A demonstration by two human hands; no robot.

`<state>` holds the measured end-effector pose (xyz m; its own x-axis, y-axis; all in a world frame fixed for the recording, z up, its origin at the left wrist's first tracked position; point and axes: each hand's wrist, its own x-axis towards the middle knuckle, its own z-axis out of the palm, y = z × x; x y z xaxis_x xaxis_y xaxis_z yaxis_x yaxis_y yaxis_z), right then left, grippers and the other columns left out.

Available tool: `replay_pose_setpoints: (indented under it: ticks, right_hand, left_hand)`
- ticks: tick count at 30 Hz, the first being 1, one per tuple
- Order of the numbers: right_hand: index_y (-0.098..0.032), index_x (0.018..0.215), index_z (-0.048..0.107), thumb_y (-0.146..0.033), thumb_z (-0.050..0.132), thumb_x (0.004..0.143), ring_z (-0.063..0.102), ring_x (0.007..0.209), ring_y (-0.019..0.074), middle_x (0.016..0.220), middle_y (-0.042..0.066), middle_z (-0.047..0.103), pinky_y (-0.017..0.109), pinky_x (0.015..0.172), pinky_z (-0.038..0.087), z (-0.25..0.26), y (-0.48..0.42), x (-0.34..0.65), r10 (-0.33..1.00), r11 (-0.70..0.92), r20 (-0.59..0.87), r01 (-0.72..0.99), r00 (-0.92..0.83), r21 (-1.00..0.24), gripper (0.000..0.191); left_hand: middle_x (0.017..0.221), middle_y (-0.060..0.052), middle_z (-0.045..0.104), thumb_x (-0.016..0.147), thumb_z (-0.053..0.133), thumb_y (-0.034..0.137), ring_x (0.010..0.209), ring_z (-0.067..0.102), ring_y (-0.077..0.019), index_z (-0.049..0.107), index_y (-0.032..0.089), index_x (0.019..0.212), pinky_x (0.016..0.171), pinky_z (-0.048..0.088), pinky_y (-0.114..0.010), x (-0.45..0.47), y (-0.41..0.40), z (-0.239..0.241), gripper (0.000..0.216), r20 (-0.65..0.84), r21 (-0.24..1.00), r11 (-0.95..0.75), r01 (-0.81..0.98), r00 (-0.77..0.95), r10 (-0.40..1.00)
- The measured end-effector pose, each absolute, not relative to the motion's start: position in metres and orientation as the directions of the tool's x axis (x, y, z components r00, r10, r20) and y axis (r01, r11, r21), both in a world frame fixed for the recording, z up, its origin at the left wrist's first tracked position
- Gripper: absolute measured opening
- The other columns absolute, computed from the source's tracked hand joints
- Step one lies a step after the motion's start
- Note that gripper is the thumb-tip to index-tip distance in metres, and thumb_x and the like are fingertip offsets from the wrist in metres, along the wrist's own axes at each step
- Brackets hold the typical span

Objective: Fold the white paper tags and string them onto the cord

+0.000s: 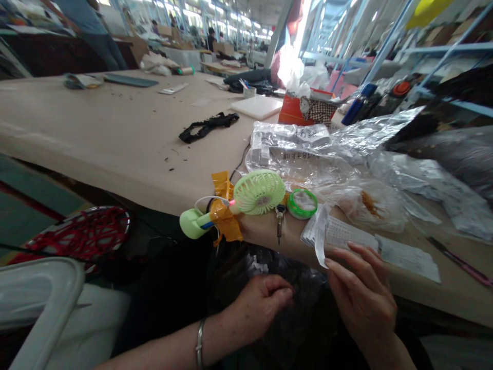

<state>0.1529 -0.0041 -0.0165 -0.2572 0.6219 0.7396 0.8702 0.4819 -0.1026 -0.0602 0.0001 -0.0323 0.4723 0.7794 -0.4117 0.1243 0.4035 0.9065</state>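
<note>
My right hand (364, 298) is at the table's front edge, its thumb and fingertips at the lower end of a curled white paper strip (320, 239). The strip's upper part rises beside a printed paper sheet (348, 235) lying on the table. My left hand (262, 303) is closed below the edge, over a dark plastic bag (304, 293); its fingers are pressed together and whatever they hold is hidden. Beyond the hands are a green round tin (302, 203) with white stuff inside, a small pointed tool (279, 226) and a green fan (260, 192) fixed with orange tape (227, 218).
Clear plastic bags (308, 149) cover the table's right side. Scissors (460, 262) lie at the far right. A black strap (208, 127), a white board (258, 106) and an orange box (304, 108) sit farther back. A white plastic tub (69, 293) stands at lower left.
</note>
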Motion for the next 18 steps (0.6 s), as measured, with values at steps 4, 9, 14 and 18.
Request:
replay_pose_setpoints:
  ticks: [4,9,14,18]
  right_hand:
    - [-0.024,0.099,0.068,-0.009,0.064,0.079,0.054,0.117,0.0270,0.106,0.006,0.068,0.047,0.100,0.043,-0.019,-0.034,0.141,0.620,0.599,0.691,0.793,-0.370,-0.113,0.025]
    - [-0.021,0.105,0.065,-0.006,0.059,0.081,0.054,0.115,0.0237,0.108,0.005,0.069,0.041,0.100,0.044,-0.025,-0.043,0.139,0.618,0.658,0.648,0.744,-0.446,-0.115,0.029]
    - [-0.012,0.127,0.052,-0.024,0.056,0.089,0.054,0.113,0.0294,0.112,0.014,0.063,0.046,0.093,0.048,-0.014,-0.014,0.160,0.722,0.424,0.636,0.900,-0.271,-0.097,0.041]
    - [-0.011,0.116,0.060,-0.029,0.053,0.090,0.056,0.103,0.0326,0.109,0.015,0.065,0.050,0.087,0.048,-0.008,0.006,0.169,0.799,0.227,0.557,0.971,-0.228,0.072,0.033]
  left_hand:
    - [0.079,-0.003,0.064,0.080,0.061,0.047,0.066,0.059,-0.0117,0.062,0.013,0.091,0.067,0.047,-0.027,-0.036,0.008,-0.014,0.036,-0.451,0.608,0.720,-0.334,0.601,0.659]
    - [0.071,-0.001,0.060,0.072,0.074,0.030,0.057,0.056,-0.0083,0.062,0.010,0.084,0.054,0.044,-0.020,-0.020,0.014,-0.009,0.026,-0.519,0.504,0.754,-0.421,0.550,0.654]
    - [0.068,-0.006,0.065,0.090,0.052,0.028,0.054,0.061,-0.0121,0.060,0.009,0.093,0.057,0.049,-0.025,-0.020,0.012,-0.012,0.021,-0.601,0.571,0.784,-0.245,0.526,0.602]
    - [0.066,-0.005,0.065,0.090,0.051,0.023,0.056,0.063,-0.0128,0.058,0.011,0.096,0.056,0.049,-0.024,-0.021,0.010,-0.013,0.015,-0.642,0.595,0.780,-0.193,0.470,0.606]
